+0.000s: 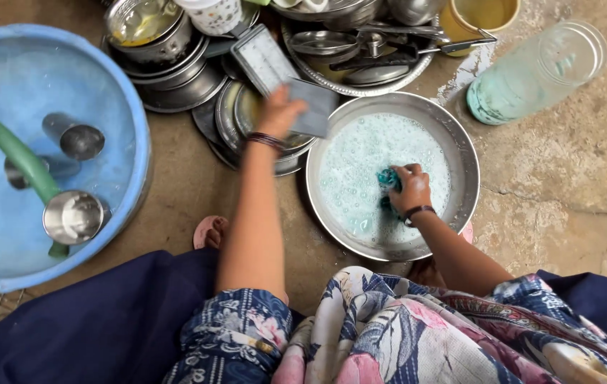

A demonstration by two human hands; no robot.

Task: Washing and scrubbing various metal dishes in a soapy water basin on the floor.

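Two bare hands are at work over a wide, round steel basin point(460, 153) filled with pale, foamy soapy water. The right hand point(410, 188) is closed around a teal scrubbing pad point(387, 178), pressing it into the suds near the middle of the basin. The left hand point(278, 112) reaches forward and grips a flat, grey rectangular tray point(314, 107) by its near edge, fingers curled over it; the tray is held just past the basin's left rim, above a stack of round steel plates point(225, 117). Beyond that lies a heap of unwashed steel dishes: a large platter point(360, 75) holding ladles and tongs, and a steel bowl point(147, 28) with yellowish residue. A clear plastic jar point(531, 75) lies on its side to the right on the concrete floor. To the left stands a big blue plastic tub point(133, 135) of water with steel tumblers point(72, 217) in it and a green hose point(15, 153) dipping in.
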